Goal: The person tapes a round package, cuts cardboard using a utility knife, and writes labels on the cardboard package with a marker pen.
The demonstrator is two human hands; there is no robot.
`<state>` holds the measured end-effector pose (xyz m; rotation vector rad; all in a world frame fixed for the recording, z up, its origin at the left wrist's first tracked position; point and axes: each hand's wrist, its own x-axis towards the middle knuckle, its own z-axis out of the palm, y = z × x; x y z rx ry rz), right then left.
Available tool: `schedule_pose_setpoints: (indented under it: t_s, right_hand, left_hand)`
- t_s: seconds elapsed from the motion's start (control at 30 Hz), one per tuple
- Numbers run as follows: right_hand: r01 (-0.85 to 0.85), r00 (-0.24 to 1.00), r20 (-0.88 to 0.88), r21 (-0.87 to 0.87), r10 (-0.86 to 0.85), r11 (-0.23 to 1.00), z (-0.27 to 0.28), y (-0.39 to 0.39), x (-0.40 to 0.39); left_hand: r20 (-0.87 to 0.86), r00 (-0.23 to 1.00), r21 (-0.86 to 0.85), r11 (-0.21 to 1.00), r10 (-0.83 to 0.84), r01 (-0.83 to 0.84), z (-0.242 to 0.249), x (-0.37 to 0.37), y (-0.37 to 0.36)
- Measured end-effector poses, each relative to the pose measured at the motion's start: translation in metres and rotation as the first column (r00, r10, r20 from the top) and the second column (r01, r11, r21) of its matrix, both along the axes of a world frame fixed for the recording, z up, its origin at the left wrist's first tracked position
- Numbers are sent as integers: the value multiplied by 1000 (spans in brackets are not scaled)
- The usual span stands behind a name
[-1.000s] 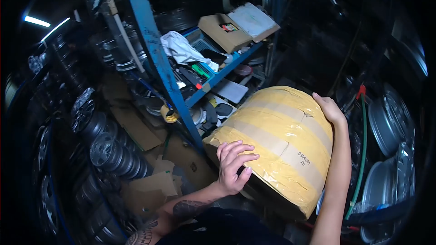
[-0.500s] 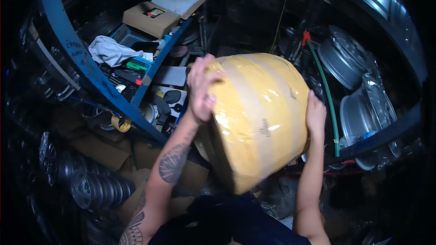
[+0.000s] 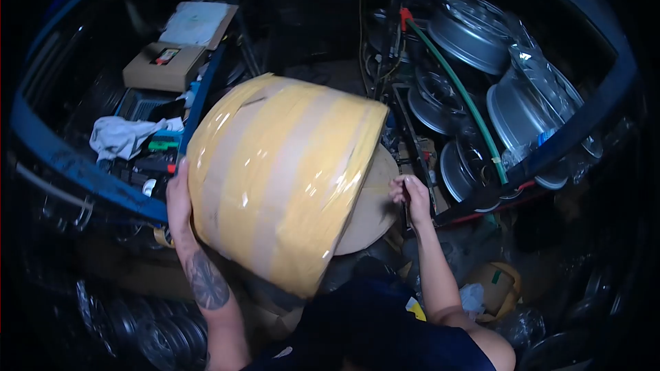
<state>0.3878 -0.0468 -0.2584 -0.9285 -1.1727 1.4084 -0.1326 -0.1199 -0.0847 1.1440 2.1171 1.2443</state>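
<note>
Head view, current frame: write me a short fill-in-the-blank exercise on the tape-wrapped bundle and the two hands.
1. The big round bundle wrapped in yellow and brown tape is braced on its left side by the person's ____ hand.
2. The right hand touches the bundle's flat ____ end face.
3. The slanted hose by the silver wheel rims is ____.

Missing words: left; cardboard; green

To my left a blue shelf (image 3: 48,154) carries a cardboard box (image 3: 165,66), a white rag (image 3: 127,135) and small tools; to my right, silver wheel rims (image 3: 474,27) behind a green hose (image 3: 460,96)
</note>
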Motion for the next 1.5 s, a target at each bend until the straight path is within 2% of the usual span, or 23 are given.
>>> schedule_pose_setpoints:
  t_s: [0.03, 0.07, 0.17, 0.23, 0.27, 0.3, 0.4, 0.43, 0.57, 0.67, 0.73, 0.83, 0.9, 1.0, 1.07, 1.1, 1.17, 1.2, 1.23, 1.33, 1.4, 1.43, 1.5]
  right_hand:
    - [158, 987, -2, -54, -159, 986, -31, 22, 1]
    - [157, 987, 63, -107, -151, 982, -56, 38, 0]
    - [128, 984, -62, -414, -168, 901, -153, 91, -14]
    - [106, 979, -95, -528, -182, 843, -227, 123, -39]
    - [109, 949, -162, -637, -271, 763, -272, 139, -58]
    - [97, 947, -164, -671, -275, 735, -290, 149, -73]
    - [84, 950, -144, -738, -278, 669, -315, 160, -101]
    - [89, 952, -131, -745, -276, 661, -317, 160, -105]
    - [139, 962, -58, -737, -267, 662, -297, 140, -86]
    - [179, 974, 8, -646, -227, 742, -219, 113, -51]
    - [225, 973, 71, -527, -221, 820, -149, 99, -20]
    - [308, 946, 182, -257, -267, 916, -12, 102, -2]
    - [377, 897, 260, -31, -357, 926, 78, 129, 0]
    - [469, 726, 439, 249, -530, 847, 185, 205, -11]
    - [414, 487, 687, 363, -539, 835, 229, 261, -31]
    - [54, 44, 826, 559, -561, 827, 229, 311, -19]
    - [49, -55, 891, 454, -451, 890, 246, 324, -88]
    - [124, -95, 918, 395, -385, 910, 245, 313, -132]
    - [79, -109, 925, 374, -365, 924, 223, 312, -160]
    - [-127, -206, 960, 166, -190, 978, 92, 334, -190]
    - [-31, -44, 975, 217, -218, 976, 65, 347, -175]
    - [32, -66, 996, 59, -57, 998, 53, 363, -157]
    - [16, -54, 998, 11, -10, 1000, 48, 365, -127]
  left_hand:
    - [-5, 996, 30, 995, 93, -93, -3, 5, -6]
    - [-7, 982, 60, 980, 191, -190, -6, 9, -10]
    - [58, 981, 282, 940, 184, -193, -22, 6, -19]
    - [34, 958, 234, 929, 285, -285, -31, 3, -29]
    - [16, 940, 215, 917, 342, -337, -36, -1, -36]
    - [27, 939, 164, 925, 342, -342, -52, -21, -47]
    - [29, 893, 322, 842, 448, -433, -35, 41, -47]
    - [112, 890, 339, 825, 442, -453, -43, 44, -51]
    - [154, 932, 346, 865, 328, -362, -32, 51, -50]
    - [-151, 941, 360, 903, 304, -234, -7, 62, -20]
    - [-54, 945, 347, 894, 322, -285, -21, 54, -6]
    - [440, 871, 429, 800, 220, -419, -68, 52, 7]
    - [574, 802, 428, 773, 167, -467, -104, 43, 17]
    - [761, 644, 318, 818, 82, -480, -196, 36, 35]
    - [830, 547, 209, 849, 108, -485, -268, 49, 32]
    - [849, 508, 144, 864, 143, -482, -304, 63, 25]
    - [875, 423, -8, 879, 237, -477, -369, 101, -3]
    - [877, 380, -95, 882, 293, -462, -401, 123, -21]
    - [873, 335, -185, 877, 353, -444, -429, 147, -40]
    - [844, 260, -352, 850, 469, -390, -483, 199, -83]
    - [843, 235, -375, 841, 484, -390, -498, 215, -78]
    - [840, 224, -390, 837, 494, -384, -499, 219, -75]
    - [832, 227, -402, 831, 507, -383, -503, 225, -66]
